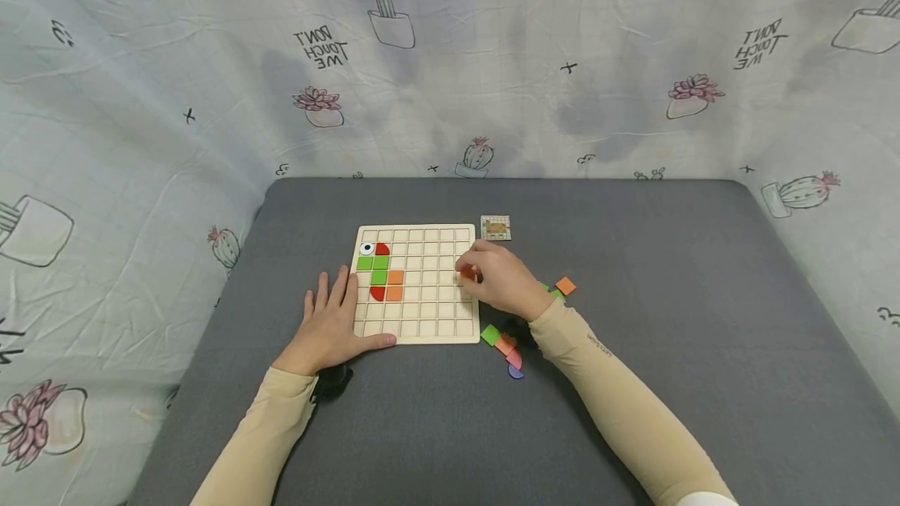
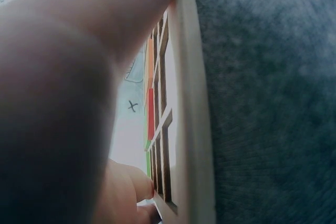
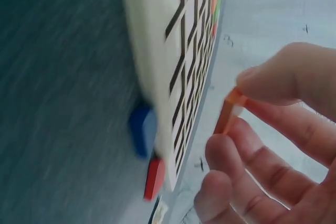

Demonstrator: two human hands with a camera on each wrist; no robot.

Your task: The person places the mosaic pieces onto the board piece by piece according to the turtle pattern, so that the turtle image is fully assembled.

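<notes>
A pale wooden grid board [image 1: 430,327] lies on the grey table. At its left side sit an eye piece [image 1: 367,248], rounded red pieces [image 1: 382,249], green squares [image 1: 380,277] and two orange squares [image 1: 394,293]. My left hand [image 1: 330,330] rests against the board's left edge, fingers spread and straight, thumb along the front edge. Over the board's right side, my right hand [image 1: 502,278] pinches an orange tile [image 3: 227,115] between thumb and fingers. In the right wrist view that tile stands on edge, apart from the grid.
Loose pieces lie right of the board: a green square [image 1: 490,334], a pink piece [image 1: 515,359], a purple half-round [image 1: 516,372] and an orange square [image 1: 566,286]. Blue [image 3: 143,130] and red [image 3: 154,179] pieces show beside the board. A small picture card [image 1: 495,228] lies behind.
</notes>
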